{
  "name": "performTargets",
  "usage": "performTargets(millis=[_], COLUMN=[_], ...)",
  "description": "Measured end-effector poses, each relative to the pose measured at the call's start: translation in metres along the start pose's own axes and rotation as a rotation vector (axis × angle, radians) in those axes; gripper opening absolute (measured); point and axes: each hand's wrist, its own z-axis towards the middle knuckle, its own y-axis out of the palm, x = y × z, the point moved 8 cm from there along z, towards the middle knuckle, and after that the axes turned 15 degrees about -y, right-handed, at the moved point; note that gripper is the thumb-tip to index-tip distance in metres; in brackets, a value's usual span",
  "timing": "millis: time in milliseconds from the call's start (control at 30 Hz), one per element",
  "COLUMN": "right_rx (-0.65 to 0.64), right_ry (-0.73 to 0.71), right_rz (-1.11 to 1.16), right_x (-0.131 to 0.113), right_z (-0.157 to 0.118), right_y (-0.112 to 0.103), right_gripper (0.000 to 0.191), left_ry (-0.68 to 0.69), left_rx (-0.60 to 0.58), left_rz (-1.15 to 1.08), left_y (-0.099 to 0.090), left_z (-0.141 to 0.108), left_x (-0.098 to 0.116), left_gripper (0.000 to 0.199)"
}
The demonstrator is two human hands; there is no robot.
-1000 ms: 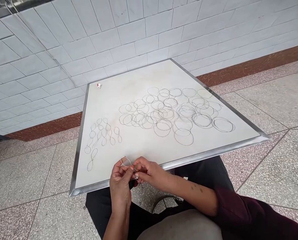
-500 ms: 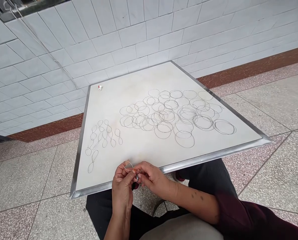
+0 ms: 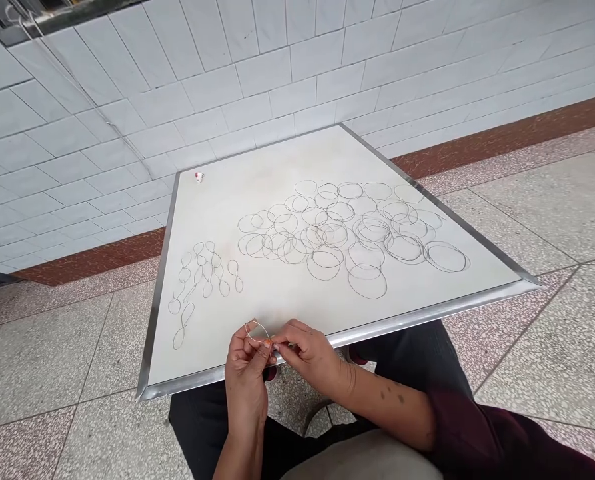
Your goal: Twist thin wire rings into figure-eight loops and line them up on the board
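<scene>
White wall tiles [image 3: 287,60] and a speckled floor [image 3: 542,193] are all around us, and we sit with a big white board [image 3: 257,167] on our lap; we will tell every place from this board. On its middle and far right side lies a big pile of thin wire rings [image 3: 350,230], many lying over each other. On its left side sit a few twisted wire shapes [image 3: 204,273] that look like the number eight. Near its far left corner is a tiny red and white thing [image 3: 198,177], too small to tell what it is. At the near edge of the board are our hands. Our left hand [image 3: 247,373] pinches one small wire loop [image 3: 256,331] with thumb and finger, and our right hand [image 3: 310,353] pinches the same loop just beside it. We think the thin wire could slip from our fingers or bend wrong if we squeeze or twist too hard.
</scene>
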Motion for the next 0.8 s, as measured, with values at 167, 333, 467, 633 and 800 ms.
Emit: performTargets(millis=[167, 333, 467, 633, 800], right_rx=[0.047, 0.065, 0.043, 0.038, 0.033], right_ry=[-0.008, 0.011, -0.043, -0.105, -0.128], right_rz=[-0.021, -0.036, -0.082, -0.158, -0.198], right_x=[-0.0031, -0.0023, -0.0047, -0.0060, -0.0079], right_z=[0.0000, 0.0000, 0.0005, 0.0003, 0.0008], right_y=[-0.0042, -0.0057, -0.0051, -0.0057, -0.0073], right_gripper=[0.012, 0.011, 0.013, 0.016, 0.016], left_ry=[0.011, 0.019, 0.009, -0.001, 0.005], left_rx=[-0.015, 0.000, 0.007, 0.017, 0.012], left_rz=[0.015, 0.021, 0.047, 0.060, 0.067], left_y=[0.0003, -0.0021, -0.0033, -0.0042, -0.0050], left_z=[0.0019, 0.0038, 0.0035, 0.0039, 0.0063], left_x=[-0.0007, -0.0016, -0.0027, -0.0040, -0.0062], left_gripper=[0.044, 0.045, 0.047, 0.049, 0.050])
